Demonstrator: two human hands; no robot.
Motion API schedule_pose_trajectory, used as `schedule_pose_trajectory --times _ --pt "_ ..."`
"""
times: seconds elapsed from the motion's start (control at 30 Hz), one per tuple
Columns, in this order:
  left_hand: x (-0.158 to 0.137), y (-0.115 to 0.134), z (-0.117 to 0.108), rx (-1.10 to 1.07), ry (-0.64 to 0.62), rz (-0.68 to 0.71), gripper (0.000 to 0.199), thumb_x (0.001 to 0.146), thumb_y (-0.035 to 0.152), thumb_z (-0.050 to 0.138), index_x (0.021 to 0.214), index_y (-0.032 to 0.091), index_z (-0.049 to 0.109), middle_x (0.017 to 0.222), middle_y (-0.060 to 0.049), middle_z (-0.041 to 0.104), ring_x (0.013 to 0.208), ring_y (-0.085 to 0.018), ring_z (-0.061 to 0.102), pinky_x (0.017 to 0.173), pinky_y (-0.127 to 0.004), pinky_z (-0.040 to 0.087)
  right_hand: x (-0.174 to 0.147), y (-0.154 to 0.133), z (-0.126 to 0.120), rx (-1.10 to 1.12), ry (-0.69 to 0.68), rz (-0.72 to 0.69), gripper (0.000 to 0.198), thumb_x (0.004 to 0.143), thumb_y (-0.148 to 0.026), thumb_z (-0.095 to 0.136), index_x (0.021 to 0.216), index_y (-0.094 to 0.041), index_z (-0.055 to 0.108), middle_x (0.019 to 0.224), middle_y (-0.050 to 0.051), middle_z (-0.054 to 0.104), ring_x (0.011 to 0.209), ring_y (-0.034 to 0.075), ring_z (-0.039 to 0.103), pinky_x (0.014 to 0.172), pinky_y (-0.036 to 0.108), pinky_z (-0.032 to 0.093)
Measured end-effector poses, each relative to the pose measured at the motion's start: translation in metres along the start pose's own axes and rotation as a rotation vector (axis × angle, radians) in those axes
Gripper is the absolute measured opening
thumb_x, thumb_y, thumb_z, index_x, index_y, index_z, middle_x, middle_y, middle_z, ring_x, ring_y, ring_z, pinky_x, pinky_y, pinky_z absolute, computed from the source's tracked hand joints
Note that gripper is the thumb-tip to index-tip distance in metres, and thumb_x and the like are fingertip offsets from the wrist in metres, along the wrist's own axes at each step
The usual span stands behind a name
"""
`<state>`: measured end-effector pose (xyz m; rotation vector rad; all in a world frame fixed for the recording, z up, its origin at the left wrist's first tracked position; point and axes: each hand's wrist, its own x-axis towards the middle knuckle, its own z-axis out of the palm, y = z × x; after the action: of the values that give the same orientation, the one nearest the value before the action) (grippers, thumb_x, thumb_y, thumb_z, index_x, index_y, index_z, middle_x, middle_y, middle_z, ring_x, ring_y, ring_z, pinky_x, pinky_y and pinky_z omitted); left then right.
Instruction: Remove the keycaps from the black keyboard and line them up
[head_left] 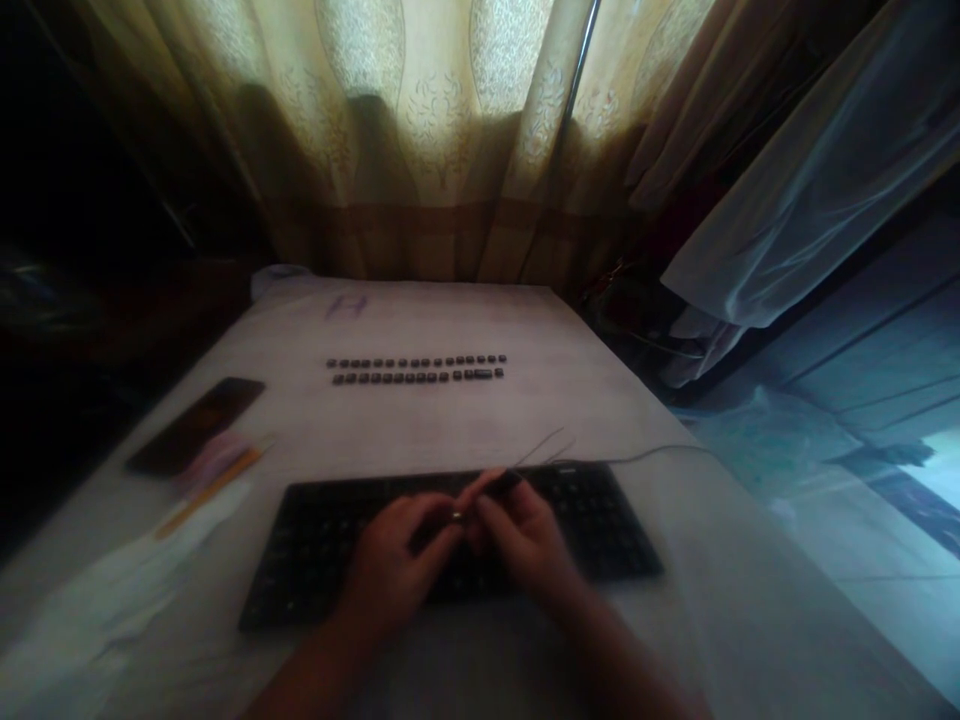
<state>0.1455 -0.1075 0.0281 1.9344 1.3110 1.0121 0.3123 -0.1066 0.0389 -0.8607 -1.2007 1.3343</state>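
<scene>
A black computer keyboard (300, 540) lies across the near part of the table, with both my hands over its middle. My left hand (397, 555) is closed, thumb and fingertips pinching a tiny piece with a bright glint (457, 515); it looks like a keycap, but blur hides its shape. Close beside it, my right hand (525, 540) is closed around the dark handle of a keycap puller (505, 482), whose two thin wires stick out to the upper right. The fingertips of both hands meet. Beyond the keyboard, loose black keycaps (420, 378) stand in two rows.
On the left of the table (420, 320) lie a dark phone (199, 425), a pinkish cloth (216, 460), a yellow-orange pencil-like stick (210, 493) and a crumpled pale sheet (120, 590). The keyboard cable (652, 452) runs off to the right. Curtains (435, 130) hang behind.
</scene>
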Motion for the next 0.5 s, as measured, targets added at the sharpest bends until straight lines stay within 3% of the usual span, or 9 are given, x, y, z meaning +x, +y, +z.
schedule_pose_trajectory --times 0.13,0.37,0.5 --pt "0.0 -0.001 0.0 -0.033 -0.014 -0.019 0.016 0.082 0.034 0.061 0.095 0.028 0.068 0.087 -0.004 0.072 0.078 -0.021 0.068 0.068 -0.034 0.055 0.0 -0.001 -0.001 -0.024 -0.039 -0.005 0.017 0.088 -0.039 0.061 0.088 -0.022 0.061 0.077 0.001 0.064 0.057 0.01 0.056 0.055 0.024 0.052" --pt "0.002 0.009 -0.004 -0.069 -0.057 -0.155 0.02 0.079 0.029 0.058 0.095 0.022 0.068 0.088 -0.004 0.072 0.081 -0.019 0.067 0.074 -0.032 0.053 -0.002 0.006 0.003 -0.078 0.04 -0.076 0.014 0.088 -0.035 0.062 0.088 -0.021 0.065 0.07 -0.001 0.064 0.059 0.011 0.06 0.057 0.024 0.053" --pt "0.004 0.012 -0.006 -0.124 -0.059 -0.183 0.02 0.078 0.028 0.056 0.094 0.022 0.068 0.09 -0.003 0.073 0.083 -0.019 0.068 0.076 -0.03 0.052 -0.004 0.008 0.007 -0.089 0.102 -0.119 0.011 0.089 -0.031 0.06 0.091 -0.022 0.065 0.078 0.0 0.067 0.059 0.012 0.063 0.052 0.022 0.054"
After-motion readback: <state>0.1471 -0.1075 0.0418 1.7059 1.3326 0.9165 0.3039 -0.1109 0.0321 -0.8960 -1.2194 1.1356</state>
